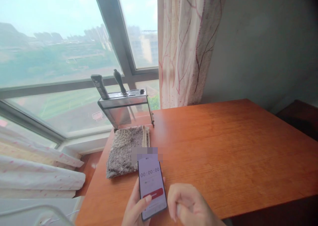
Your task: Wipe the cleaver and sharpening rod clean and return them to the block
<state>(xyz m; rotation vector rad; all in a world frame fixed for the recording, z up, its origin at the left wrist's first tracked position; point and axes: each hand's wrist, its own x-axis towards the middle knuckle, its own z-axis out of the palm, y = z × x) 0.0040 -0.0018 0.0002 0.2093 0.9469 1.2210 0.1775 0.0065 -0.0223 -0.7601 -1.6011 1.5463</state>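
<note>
My left hand (135, 206) is wrapped round a smartphone (151, 178), held upright over the near edge of the table, with the thumb lying on the screen by a red button. The screen reads 00:00:00. Just right of the phone, my right hand (186, 203) is curled into a loose fist, apart from it; nothing shows in its fingers. Behind the phone lies a folded grey cloth (124, 151) with a shaggy surface. Beyond the cloth stands a knife block (124, 102) with clear sides, holding a cleaver (99, 86) and a second dark-handled tool (120, 82).
The reddish-brown wooden table (218, 146) stretches away to the right. A large window (54, 54) borders it at the back left, with a patterned curtain (186, 44) beside the grey wall (253, 44). Another curtain (37, 173) hangs at the left.
</note>
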